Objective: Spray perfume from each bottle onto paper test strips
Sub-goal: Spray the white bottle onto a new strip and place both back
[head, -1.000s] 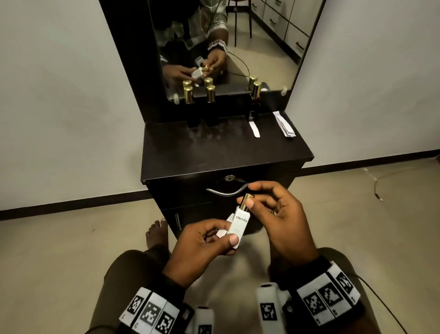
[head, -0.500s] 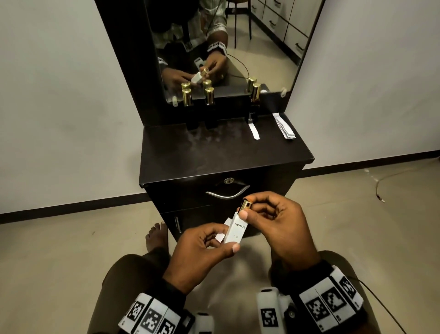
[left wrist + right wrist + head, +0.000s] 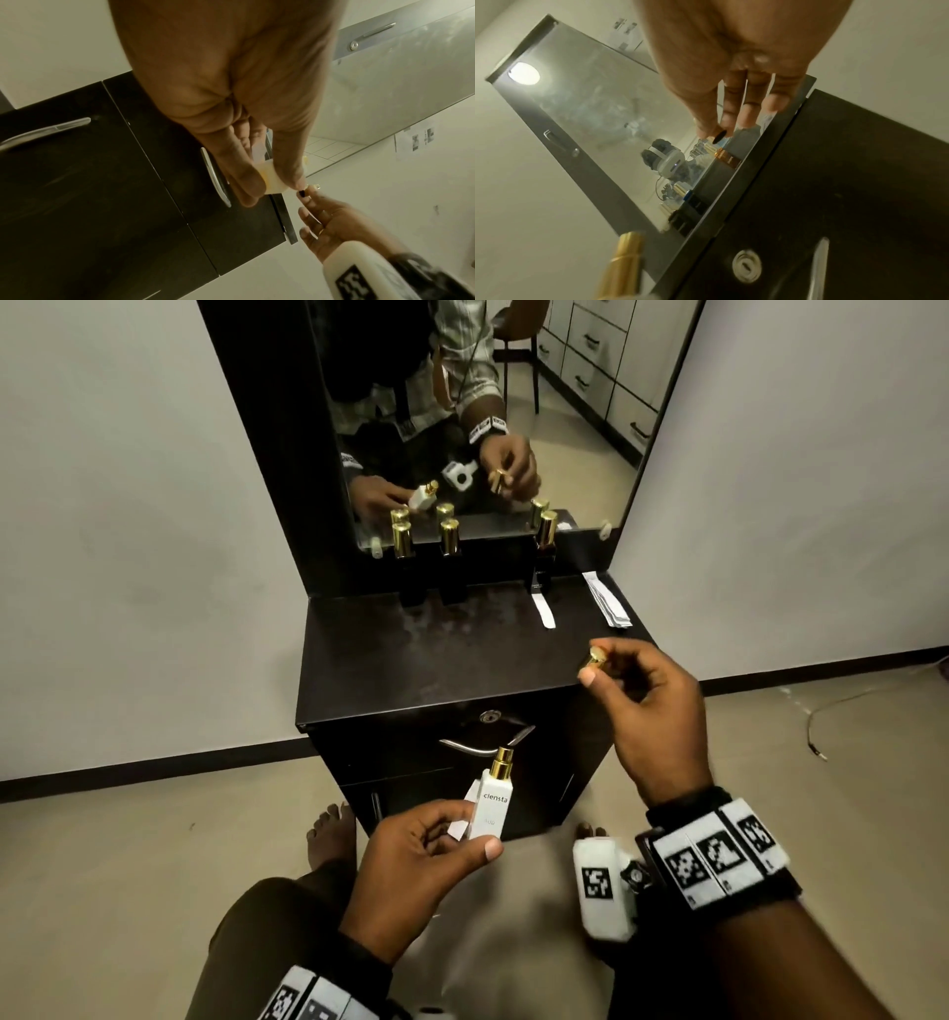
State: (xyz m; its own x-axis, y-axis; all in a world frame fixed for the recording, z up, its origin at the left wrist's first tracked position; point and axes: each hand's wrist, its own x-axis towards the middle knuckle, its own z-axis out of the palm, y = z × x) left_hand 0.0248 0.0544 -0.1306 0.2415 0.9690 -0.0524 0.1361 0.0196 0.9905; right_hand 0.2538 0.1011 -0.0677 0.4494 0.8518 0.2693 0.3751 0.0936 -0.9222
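Pinched between right hand (image 3: 655,706) thumb and forefinger: gold cap (image 3: 594,658), above dresser (image 3: 411,660). Gripped in left hand (image 3: 416,860): uncapped white perfume bottle (image 3: 492,806) with paper strip (image 3: 458,829).

We see the left hand (image 3: 231,85) pinching a white bottle (image 3: 273,181) betw. thumb & fingers; dark cabinet (image 3: 90,203) w/ metal handles behind; right hand (image 3: 334,225) lower right, near the bottle, fingertips on a small gold piece (image 3: 315,186).
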